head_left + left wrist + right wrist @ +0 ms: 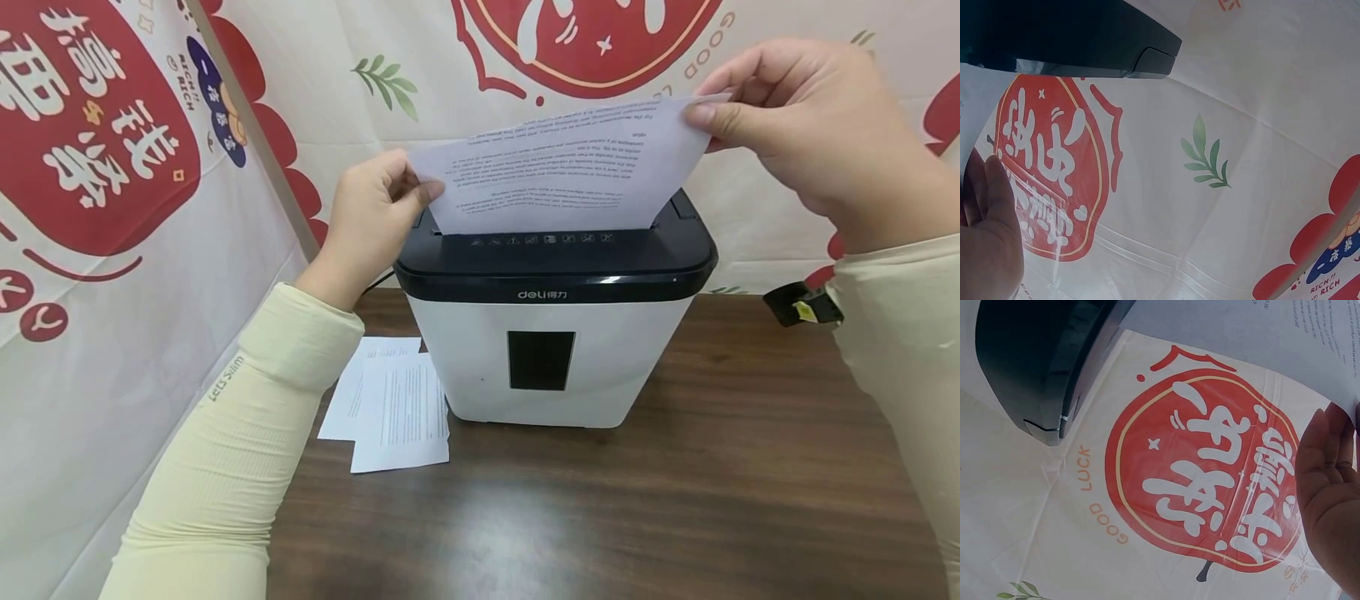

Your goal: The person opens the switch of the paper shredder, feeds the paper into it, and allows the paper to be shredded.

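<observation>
Sheet (555, 175) stands tilted in head view, bottom meeting the slot in the black lid (555, 258) of the shredder (555, 358); left hand (367, 221) pinches its left edge, right hand (825, 125) pinches its upper right corner. Table (712, 467) spreads in front and to the right; loose papers (401, 408) lie just beside the shredder's left side, backdrop (322, 50) behind. Any paper inside the slot is hidden; black object (798, 304) by the right sleeve (900, 375) hard to make out. Left wrist view: lid cut off at top, hand and sheet cut off at left, pinch can't be told. Right wrist view: sheet runs out top right, fingers dark, hand cropped at right.
</observation>
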Action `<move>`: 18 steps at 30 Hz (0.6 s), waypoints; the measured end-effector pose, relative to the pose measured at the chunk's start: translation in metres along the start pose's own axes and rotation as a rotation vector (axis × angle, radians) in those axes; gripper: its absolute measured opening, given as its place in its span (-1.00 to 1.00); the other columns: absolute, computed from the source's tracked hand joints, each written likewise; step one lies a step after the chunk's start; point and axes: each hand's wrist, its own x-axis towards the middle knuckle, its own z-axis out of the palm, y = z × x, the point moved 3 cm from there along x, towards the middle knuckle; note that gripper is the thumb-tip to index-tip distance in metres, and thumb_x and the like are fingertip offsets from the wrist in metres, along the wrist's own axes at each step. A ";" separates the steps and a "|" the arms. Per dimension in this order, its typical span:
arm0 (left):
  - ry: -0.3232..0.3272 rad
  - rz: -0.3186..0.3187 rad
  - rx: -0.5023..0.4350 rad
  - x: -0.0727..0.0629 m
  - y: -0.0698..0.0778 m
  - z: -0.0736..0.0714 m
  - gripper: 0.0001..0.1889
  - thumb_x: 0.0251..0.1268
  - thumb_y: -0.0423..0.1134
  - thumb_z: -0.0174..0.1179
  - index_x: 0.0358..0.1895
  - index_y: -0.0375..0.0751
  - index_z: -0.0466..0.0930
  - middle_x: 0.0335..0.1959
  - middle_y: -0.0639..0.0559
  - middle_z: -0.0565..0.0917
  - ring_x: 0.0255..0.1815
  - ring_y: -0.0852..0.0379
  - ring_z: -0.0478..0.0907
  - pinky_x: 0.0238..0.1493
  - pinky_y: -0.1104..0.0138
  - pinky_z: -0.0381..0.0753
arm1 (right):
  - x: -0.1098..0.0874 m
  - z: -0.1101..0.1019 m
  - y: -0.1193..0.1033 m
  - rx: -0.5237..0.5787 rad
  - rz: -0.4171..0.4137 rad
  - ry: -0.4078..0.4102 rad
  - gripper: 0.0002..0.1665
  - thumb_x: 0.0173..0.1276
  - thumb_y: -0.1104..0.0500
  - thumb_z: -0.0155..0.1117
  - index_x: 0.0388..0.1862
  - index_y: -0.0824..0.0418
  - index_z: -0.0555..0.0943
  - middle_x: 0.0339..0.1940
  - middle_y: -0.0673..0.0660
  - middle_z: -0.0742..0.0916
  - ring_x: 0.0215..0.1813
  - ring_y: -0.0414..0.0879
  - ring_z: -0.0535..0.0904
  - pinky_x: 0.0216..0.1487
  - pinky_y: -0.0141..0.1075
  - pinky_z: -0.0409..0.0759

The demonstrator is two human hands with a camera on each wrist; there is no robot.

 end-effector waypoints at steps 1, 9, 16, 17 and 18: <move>-0.001 0.000 0.002 0.000 0.000 0.000 -0.89 0.30 -0.37 0.23 -0.20 -0.36 0.65 -0.19 -0.15 0.74 -0.30 -0.04 0.59 -0.36 0.46 0.35 | 0.000 0.000 0.000 0.004 0.004 -0.003 -0.73 0.27 0.34 0.32 -0.05 0.41 0.65 -0.18 0.12 0.69 -0.24 -0.13 0.61 -0.19 -0.60 0.56; -0.013 -0.003 0.008 0.001 -0.002 0.003 -0.89 0.29 -0.37 0.24 -0.20 -0.35 0.65 -0.20 -0.15 0.74 -0.27 0.00 0.64 -0.32 0.47 0.40 | 0.001 0.000 0.005 -0.012 0.018 -0.001 -0.73 0.27 0.31 0.32 -0.06 0.39 0.65 -0.23 0.09 0.69 -0.28 -0.15 0.62 -0.20 -0.61 0.56; -0.014 0.004 0.029 0.001 -0.004 0.004 -0.91 0.29 -0.37 0.23 -0.23 -0.35 0.65 -0.22 -0.15 0.74 -0.28 -0.06 0.61 -0.33 0.46 0.36 | 0.002 -0.001 0.008 -0.009 0.023 -0.007 -0.75 0.27 0.34 0.31 -0.07 0.40 0.65 -0.32 0.04 0.70 -0.31 -0.16 0.64 -0.20 -0.60 0.56; -0.015 0.003 0.028 0.001 -0.004 0.005 -0.91 0.29 -0.37 0.23 -0.23 -0.35 0.65 -0.22 -0.15 0.74 -0.28 -0.07 0.61 -0.33 0.46 0.37 | 0.002 -0.001 0.008 -0.013 0.028 -0.007 -0.75 0.27 0.33 0.32 -0.07 0.39 0.65 -0.33 0.03 0.70 -0.32 -0.16 0.64 -0.21 -0.61 0.56; -0.014 0.003 0.025 0.001 -0.004 0.005 -0.91 0.29 -0.38 0.24 -0.23 -0.35 0.65 -0.23 -0.15 0.74 -0.28 -0.07 0.61 -0.32 0.46 0.37 | 0.002 -0.001 0.008 -0.016 0.030 -0.007 -0.75 0.28 0.33 0.31 -0.06 0.38 0.65 -0.33 0.02 0.70 -0.32 -0.17 0.64 -0.21 -0.61 0.56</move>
